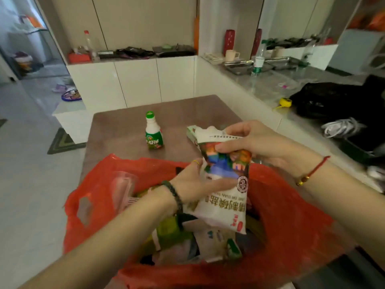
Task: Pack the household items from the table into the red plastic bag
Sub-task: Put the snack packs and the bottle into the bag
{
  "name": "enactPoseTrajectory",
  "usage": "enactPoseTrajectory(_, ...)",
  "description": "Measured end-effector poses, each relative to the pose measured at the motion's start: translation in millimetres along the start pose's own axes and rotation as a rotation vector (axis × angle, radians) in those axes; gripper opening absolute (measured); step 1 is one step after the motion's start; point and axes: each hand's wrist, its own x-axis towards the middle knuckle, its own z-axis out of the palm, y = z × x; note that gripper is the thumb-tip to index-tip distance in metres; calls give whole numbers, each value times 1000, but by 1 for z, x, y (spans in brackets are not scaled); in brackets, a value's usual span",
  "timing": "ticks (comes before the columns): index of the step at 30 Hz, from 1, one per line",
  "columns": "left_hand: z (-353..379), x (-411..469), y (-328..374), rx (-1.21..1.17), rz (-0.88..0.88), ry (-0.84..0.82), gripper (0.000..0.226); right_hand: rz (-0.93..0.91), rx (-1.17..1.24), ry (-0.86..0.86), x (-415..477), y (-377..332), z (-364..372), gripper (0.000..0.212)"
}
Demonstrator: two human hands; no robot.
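A bottle (153, 131) stands on the table (116, 130) behind the bag (291, 215).

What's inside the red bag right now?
Mixed packets, one green, lie in the red bag. The white pouch held by left hand and right hand hides whatever lies beneath it.

left hand: (193, 182) gripping the left edge of the white printed plastic packet (226, 197), thumb laid across its front, fingers tucked round the back
right hand: (254, 142) pinching the packet's top end, thumb on the front, fingers curled over
left forearm: (125, 226) bare, slanting up to the packet from lower left
right forearm: (343, 184) bare, angled in from the packet's right
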Motion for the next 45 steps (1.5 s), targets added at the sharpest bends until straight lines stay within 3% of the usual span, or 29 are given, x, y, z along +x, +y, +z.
enactPoseTrajectory(2,17,2,-14,-22,-40,48,29,-10,97,110,-8,19,-3,7)
enactPoseTrajectory(4,22,-1,-20,-64,-105,59,26,-34,140,240,-14,43,-13,21)
enactPoseTrajectory(6,22,-5,-23,-73,-136,40,10,-80,-137,313,-23,69,-25,18)
enactPoseTrajectory(9,19,-9,-24,6,-162,-51,8,-29,-738,139,-34,113,-36,39)
enactPoseTrajectory(12,25,-5,-22,159,-238,-138,9,-34,-846,275,-34,126,-43,17)
enactPoseTrajectory(15,44,11,-20,255,-275,-92,9,-148,-696,450,-27,114,-54,13)
enactPoseTrajectory(17,56,24,-21,300,-264,-8,8,-200,-571,435,-26,103,-60,15)
enactPoseTrajectory(18,61,31,-23,335,-249,48,9,-192,-496,396,-28,97,-61,18)
enactPoseTrajectory(20,67,49,-30,382,-217,161,34,-122,-319,266,-33,88,-65,24)
enactPoseTrajectory(23,73,67,-37,418,-194,300,49,44,39,17,-45,76,-70,19)
enactPoseTrajectory(25,78,77,-42,504,-250,291,72,81,258,-115,-53,64,-72,22)
enactPoseTrajectory(28,87,86,-48,807,-354,202,105,62,410,-176,-52,49,-79,22)
enactPoseTrajectory(31,92,84,-50,1026,-333,151,98,58,357,-178,-41,42,-79,18)
enactPoseTrajectory(35,80,72,-43,915,-232,145,81,96,163,-205,-27,46,-81,18)
enactPoseTrajectory(38,51,51,-19,694,-56,183,42,53,-39,-262,-16,37,-91,32)
enactPoseTrajectory(40,22,39,2,426,-24,253,15,46,-259,-280,-5,26,-100,42)
enactPoseTrajectory(43,-29,42,28,102,5,468,12,0,-556,-207,26,7,-105,41)
enactPoseTrajectory(45,-66,54,36,1,53,642,16,-79,-578,-181,56,-6,-97,28)
